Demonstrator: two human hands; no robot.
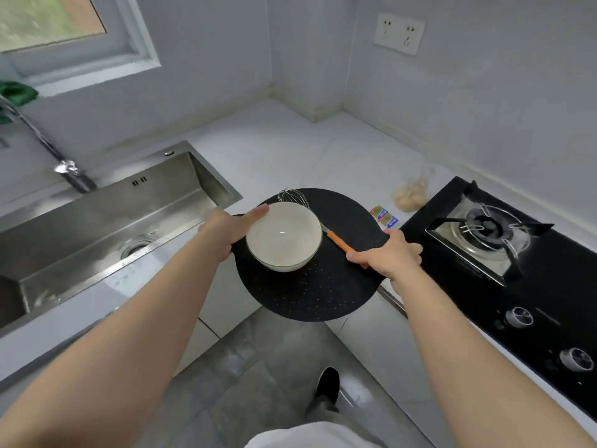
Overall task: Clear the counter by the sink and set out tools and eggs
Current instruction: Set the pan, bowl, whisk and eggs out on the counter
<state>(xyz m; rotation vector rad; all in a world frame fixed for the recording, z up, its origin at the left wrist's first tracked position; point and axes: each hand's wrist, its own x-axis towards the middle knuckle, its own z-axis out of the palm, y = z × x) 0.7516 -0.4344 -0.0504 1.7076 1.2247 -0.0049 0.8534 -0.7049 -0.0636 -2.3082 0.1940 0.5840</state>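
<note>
Above the corner of the white stone counter, between the stainless steel sink and the black glass gas hob, both hands hold up a round black speckled board; the left hand clasps its left edge, thumb lying along the rim of the white ceramic bowl that sits on it; the right hand curls round the right edge and pins the orange handle of the wire whisk, whose wires poke out behind the bowl; a clear plastic bag of brown eggs lies on the counter beside the hob; two small packets with blue and green labels lie near it, their print too blurred to read.
</note>
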